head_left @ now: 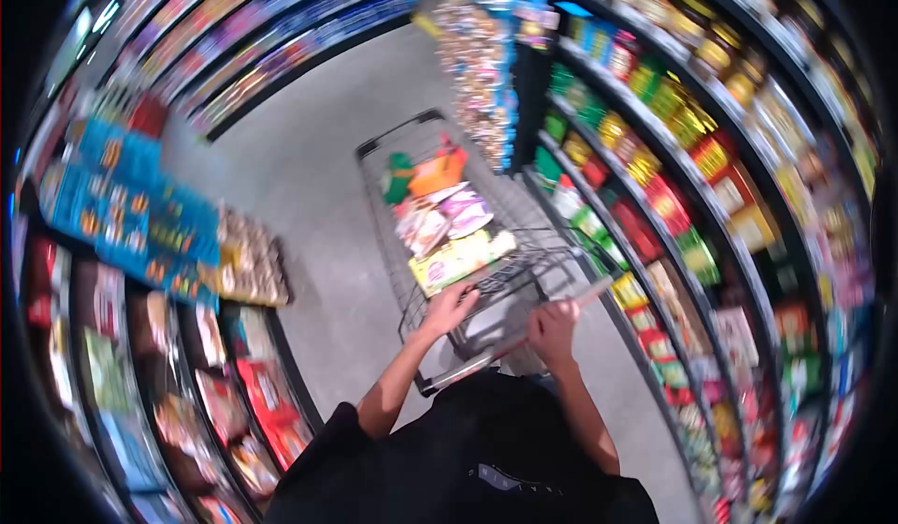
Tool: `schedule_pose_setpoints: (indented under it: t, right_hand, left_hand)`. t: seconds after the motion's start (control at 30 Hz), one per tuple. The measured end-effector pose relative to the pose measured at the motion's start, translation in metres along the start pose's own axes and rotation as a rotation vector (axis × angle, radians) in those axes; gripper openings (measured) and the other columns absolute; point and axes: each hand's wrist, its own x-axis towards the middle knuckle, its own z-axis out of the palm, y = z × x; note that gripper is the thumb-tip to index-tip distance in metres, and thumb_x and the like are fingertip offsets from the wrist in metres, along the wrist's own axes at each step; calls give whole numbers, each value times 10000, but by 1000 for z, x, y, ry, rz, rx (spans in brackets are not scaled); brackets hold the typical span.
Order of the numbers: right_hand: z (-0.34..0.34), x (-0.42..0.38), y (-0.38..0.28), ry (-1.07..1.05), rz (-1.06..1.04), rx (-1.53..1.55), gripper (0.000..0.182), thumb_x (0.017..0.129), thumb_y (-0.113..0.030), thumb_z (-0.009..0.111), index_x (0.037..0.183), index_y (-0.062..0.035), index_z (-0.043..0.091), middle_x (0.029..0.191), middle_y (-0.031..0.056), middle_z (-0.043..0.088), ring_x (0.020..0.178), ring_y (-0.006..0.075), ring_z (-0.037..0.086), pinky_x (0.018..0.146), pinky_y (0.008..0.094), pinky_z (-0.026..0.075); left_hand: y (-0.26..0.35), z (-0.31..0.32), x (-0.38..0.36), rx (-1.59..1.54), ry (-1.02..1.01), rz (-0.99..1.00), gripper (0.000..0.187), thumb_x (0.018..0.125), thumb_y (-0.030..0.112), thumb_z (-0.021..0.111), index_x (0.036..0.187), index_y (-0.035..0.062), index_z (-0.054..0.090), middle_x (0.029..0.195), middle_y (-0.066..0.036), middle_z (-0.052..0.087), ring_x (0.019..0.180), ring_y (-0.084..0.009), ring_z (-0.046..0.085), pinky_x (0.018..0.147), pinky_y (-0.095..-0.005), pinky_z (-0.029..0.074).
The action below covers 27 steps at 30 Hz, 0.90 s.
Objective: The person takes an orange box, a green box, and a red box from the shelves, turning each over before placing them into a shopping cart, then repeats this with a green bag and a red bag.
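My right hand is wrapped round the handle bar of a wire shopping cart. Off the bar, my left hand reaches over the near end of the basket with its fingers stretched out. It is right beside a yellow-and-white package lying in the cart; blur hides whether they touch. Farther in are purple-and-white packets, an orange package and a green item. Their exact kinds are smeared by motion.
Packed shelves run close along the cart's right side. On the left stand a blue display, stacked cartons and low shelves. More shelves line the back. Grey floor lies between the displays and the cart.
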Motion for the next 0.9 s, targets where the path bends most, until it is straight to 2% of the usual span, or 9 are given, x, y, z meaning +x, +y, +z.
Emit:
schedule_pose_setpoints:
  t: [0.13, 0.17, 0.23, 0.33, 0.57, 0.67, 0.77, 0.83, 0.9]
  right_hand:
    - [-4, 13, -1, -176, 13, -27, 132, 797, -133, 628, 687, -74, 584, 709, 56, 510, 813, 261, 525, 958, 502, 341]
    - [-4, 15, -1, -172, 9, -14, 141, 796, -128, 630, 681, -70, 575, 699, 57, 503, 794, 264, 521, 946, 493, 342]
    - [-3, 17, -2, -164, 8, -8, 150, 795, -123, 632, 674, -66, 565, 689, 59, 496, 774, 267, 516, 934, 484, 344]
    - [-3, 19, 1, -159, 5, -7, 172, 797, -121, 633, 654, -72, 549, 674, 56, 483, 740, 267, 508, 907, 470, 344]
    - [8, 15, 9, -129, 3, -39, 155, 765, -138, 654, 639, -98, 573, 678, 42, 507, 747, 263, 524, 885, 463, 350]
    - [4, 8, 13, -99, -80, -3, 104, 782, -162, 647, 700, -124, 595, 747, 27, 540, 811, 241, 519, 930, 475, 350]
    - [-1, 4, 17, -118, -101, 59, 106, 805, -225, 652, 805, -124, 619, 850, 28, 587, 917, 242, 542, 980, 467, 345]
    - [-26, 15, 10, -157, -25, 37, 183, 822, -255, 644, 928, -106, 661, 1006, 49, 631, 1121, 250, 542, 1060, 483, 302]
    - [-38, 10, 19, -50, 78, -46, 247, 825, -252, 638, 1010, -89, 661, 1110, 69, 621, 1206, 252, 504, 1082, 486, 287]
  left_hand:
    - [18, 16, 0, 45, 207, 136, 364, 922, 286, 573, 1182, 34, 611, 1083, -184, 664, 1030, -359, 609, 903, -443, 461]
    - [27, 24, 0, 74, 152, 26, 367, 892, 232, 602, 1192, 22, 598, 1082, -188, 657, 1043, -370, 596, 913, -452, 450]
    - [49, 28, -11, 75, 249, 196, 396, 882, 198, 621, 1223, 6, 563, 1141, -200, 625, 1097, -374, 561, 935, -451, 436]
    - [53, 38, -15, -2, 313, 150, 438, 870, 177, 643, 1256, 4, 532, 1217, -212, 580, 1145, -378, 525, 956, -442, 423]
    - [50, 39, -12, 145, 270, 191, 488, 891, 228, 609, 1310, 12, 483, 1258, -194, 544, 1194, -355, 497, 982, -429, 395]
    - [64, 35, -17, 179, 249, 191, 473, 891, 201, 607, 1310, 24, 479, 1270, -186, 544, 1188, -346, 507, 965, -450, 388]
    - [81, 40, -9, 182, 217, 246, 492, 899, 188, 584, 1350, 34, 463, 1341, -175, 514, 1267, -342, 448, 1065, -461, 276]
    - [105, 47, 1, 191, 158, 336, 462, 912, 167, 567, 1343, 32, 473, 1371, -172, 493, 1309, -336, 414, 1087, -471, 256]
    - [128, 59, 13, 201, 50, 409, 444, 919, 158, 557, 1337, 30, 481, 1384, -170, 482, 1323, -335, 400, 1097, -473, 245]
